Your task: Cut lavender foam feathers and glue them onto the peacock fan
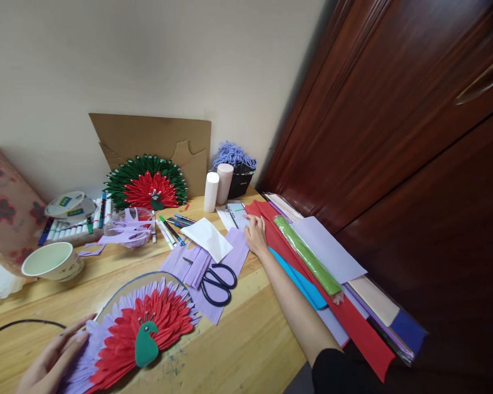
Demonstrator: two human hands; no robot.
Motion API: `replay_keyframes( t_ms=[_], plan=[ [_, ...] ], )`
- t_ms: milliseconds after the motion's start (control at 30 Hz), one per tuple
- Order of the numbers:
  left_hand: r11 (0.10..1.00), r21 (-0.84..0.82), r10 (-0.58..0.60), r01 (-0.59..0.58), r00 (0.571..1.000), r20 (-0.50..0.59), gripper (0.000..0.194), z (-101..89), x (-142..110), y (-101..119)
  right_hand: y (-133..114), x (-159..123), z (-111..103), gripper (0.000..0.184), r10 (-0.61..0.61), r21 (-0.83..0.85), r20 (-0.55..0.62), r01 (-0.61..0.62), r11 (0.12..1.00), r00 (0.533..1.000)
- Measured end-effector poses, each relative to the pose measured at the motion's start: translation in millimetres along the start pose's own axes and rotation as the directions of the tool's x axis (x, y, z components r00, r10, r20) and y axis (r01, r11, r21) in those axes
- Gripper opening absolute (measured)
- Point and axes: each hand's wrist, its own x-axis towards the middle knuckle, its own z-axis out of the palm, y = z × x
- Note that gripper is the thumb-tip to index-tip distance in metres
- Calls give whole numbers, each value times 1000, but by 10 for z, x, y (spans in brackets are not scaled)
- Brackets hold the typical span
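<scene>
My left hand [55, 358] grips the left edge of a peacock fan craft [164, 314] at the lower left, thumb over its purple paper feathers. The craft has layered red and purple feathers, a green peacock body and a clear rounded backing. My right hand [255, 234] is stretched toward the back of the table, fingers partly bent and apart, holding nothing that I can see. Its fingertips are at a phone-like screen or printed card [237, 214]; whether they touch it is unclear. Black-handled scissors [217, 284] lie on purple crepe paper [213, 312] between my hands.
A green-and-red peacock fan [152, 183] leans on cardboard [148, 131]. Markers [168, 232], a bowl [51, 261], a clear dish of purple strips [131, 227] and two white bottles [211, 192] stand around. Red paper [365, 334] and a green roll [306, 254] line the right edge by a wooden cabinet [394, 137].
</scene>
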Motion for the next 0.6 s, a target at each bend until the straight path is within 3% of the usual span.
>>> replay_keyframes(
  t_ms=[67, 600],
  plan=[
    [999, -31, -38, 40, 998, 47, 56, -11, 9, -34, 0, 0, 1, 33, 1, -1, 3, -1, 1000, 1000],
    [996, -62, -53, 58, 996, 65, 55, -7, -25, -12, 8, 1, 12, 34, 5, -11, 34, -5, 1000, 999]
  ],
)
